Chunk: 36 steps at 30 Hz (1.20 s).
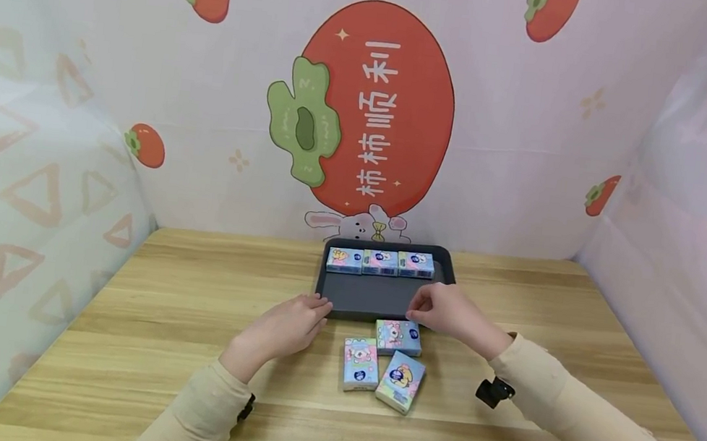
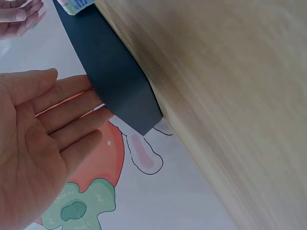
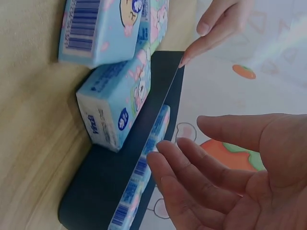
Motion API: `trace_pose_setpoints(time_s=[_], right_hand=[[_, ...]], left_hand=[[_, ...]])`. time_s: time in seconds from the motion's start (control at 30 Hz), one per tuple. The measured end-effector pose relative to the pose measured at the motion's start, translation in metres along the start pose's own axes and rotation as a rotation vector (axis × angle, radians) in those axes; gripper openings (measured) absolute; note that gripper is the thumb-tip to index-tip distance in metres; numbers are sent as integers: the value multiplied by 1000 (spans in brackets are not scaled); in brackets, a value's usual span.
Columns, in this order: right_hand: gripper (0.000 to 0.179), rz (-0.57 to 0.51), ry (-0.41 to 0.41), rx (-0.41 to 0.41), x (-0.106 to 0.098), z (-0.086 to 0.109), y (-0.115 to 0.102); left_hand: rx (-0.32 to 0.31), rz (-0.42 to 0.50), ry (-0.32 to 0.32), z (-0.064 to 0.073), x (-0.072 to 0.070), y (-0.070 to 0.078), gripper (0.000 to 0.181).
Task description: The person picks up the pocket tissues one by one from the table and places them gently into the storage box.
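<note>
Head view: six small wrapped packs and a dark tray (image 1: 354,297) sit on a wooden bench (image 1: 217,263), the tray by the bench's far edge.
Brand: "Vinda" reads on the white end of the pack nearest the tray (image 1: 398,337); barcodes and dark blue round logos mark several packs, the finer print too small to read.
Row of three packs (image 1: 380,263): side by side along the tray's far edge, beginning at its far left corner.
Loose packs: the Vinda one lies just by the tray's near edge, toward its near right corner; the bear-print pack (image 1: 360,364) and the yellow-figure pack (image 1: 401,382) lie nearer the bench's near edge, the latter askew.
Wraps: printed in pale blue, pink and green, boxy with softened edges.
Tray build: matte, rectangular, rounded corners, low raised rim.
Left hand (image 1: 294,324): grasping nothing, fingers extended, fingertips on the tray's near left corner.
Right hand (image 1: 451,310): released, fingers loosely bent above the tray's near right corner.
Sleeves (image 1: 592,422): cream cloth, black devices at both wrists.
Bench surface: pale wood with lengthwise grain.
Backdrop (image 1: 502,179): white sheet, orange-red persimmons, a rabbit and 柿柿顺利 printed sideways.
</note>
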State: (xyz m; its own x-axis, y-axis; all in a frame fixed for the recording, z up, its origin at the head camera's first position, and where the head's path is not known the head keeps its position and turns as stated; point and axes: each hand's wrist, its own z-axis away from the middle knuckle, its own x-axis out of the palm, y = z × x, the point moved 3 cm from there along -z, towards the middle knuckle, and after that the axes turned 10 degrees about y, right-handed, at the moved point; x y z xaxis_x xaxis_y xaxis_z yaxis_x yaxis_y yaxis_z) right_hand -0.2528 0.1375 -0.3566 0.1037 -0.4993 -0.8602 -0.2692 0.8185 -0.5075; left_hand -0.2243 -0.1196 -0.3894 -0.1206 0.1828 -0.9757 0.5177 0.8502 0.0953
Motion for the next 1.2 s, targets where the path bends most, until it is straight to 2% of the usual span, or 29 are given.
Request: trace_pose_setpoints(time_s=[0.47,1.2], right_hand=[[8,-15,-39,-75,6,24,-10],[10,-32,-80,-67,25,40,-3]], left_hand=[[-9,5,-10,-1,-2,1,37],[21,-1,11,0,-1,1,36]])
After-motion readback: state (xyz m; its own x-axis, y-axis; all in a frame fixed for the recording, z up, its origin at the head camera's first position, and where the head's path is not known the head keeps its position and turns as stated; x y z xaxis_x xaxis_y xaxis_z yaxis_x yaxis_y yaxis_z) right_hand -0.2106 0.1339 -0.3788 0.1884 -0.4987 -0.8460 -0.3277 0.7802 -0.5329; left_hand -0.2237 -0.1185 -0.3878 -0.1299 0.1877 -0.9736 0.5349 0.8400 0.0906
